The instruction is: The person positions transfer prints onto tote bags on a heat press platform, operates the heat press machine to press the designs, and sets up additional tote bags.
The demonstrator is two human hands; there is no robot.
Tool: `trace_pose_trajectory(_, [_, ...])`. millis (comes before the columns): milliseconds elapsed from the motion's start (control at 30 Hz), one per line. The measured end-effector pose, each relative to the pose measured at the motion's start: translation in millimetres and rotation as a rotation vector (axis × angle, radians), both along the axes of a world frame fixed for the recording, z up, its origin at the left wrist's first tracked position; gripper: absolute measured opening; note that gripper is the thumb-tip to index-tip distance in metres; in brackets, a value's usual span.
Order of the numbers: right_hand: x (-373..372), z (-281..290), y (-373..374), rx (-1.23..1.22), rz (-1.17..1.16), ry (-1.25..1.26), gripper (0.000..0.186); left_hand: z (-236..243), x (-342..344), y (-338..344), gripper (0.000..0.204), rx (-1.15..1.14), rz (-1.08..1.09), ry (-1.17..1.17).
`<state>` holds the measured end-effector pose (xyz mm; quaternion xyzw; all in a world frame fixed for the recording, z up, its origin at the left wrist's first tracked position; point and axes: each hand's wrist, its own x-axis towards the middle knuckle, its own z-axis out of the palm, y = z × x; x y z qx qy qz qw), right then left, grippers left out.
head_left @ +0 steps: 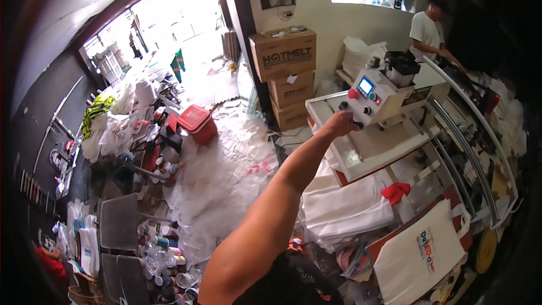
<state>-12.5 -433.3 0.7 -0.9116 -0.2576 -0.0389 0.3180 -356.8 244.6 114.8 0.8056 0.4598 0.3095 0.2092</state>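
My left arm reaches forward, and my left hand [340,124] is closed on a dark handle [358,126] at the front of a heat press [384,99]. The press has a white control box with a lit blue screen [366,86], a red mushroom button [353,94] and small knobs. Beneath the hand lies its pale flat plate [353,155]. Closer to me on the right, a printed white tote bag [420,254] lies flat on a red-brown board [377,247]. White folded bags [344,209] are stacked under the press. My right hand is out of view.
Curved metal rails [471,147] arch at the right. Behind them stands a person in a white shirt [427,31]. Brown cartons [285,56] are stacked by the wall. A lidded red bucket [197,123], grey chairs [119,223] and heaped clutter fill the left; white sheets [220,175] cover the floor.
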Motion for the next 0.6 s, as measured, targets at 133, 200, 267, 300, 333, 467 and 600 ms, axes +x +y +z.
trace_pose_trajectory(133, [0,18,45,0.063,-0.03,-0.014,0.032,3,3,9,0.04,-0.076,-0.021,0.006])
trace_pose_trajectory(200, [13,7,65,0.139,-0.05,0.086,0.032,3,4,14,0.04,-0.115,-0.039,0.037])
trace_pose_trajectory(267, [30,-14,79,0.193,0.044,0.207,0.03,-7,4,19,0.04,-0.024,-0.069,-0.031])
trace_pose_trajectory(300, [27,-15,88,0.188,0.044,0.208,0.03,-8,2,21,0.04,-0.029,-0.068,-0.03])
trace_pose_trajectory(333, [19,-8,103,0.155,0.067,0.153,0.029,-10,0,22,0.039,-0.023,-0.074,-0.029])
trace_pose_trajectory(467, [1,-2,129,0.123,0.108,0.044,0.026,-11,-4,29,0.04,-0.029,-0.106,-0.011])
trace_pose_trajectory(600, [20,-20,107,0.065,0.094,-0.027,0.026,-10,3,29,0.038,-0.012,-0.106,-0.027])
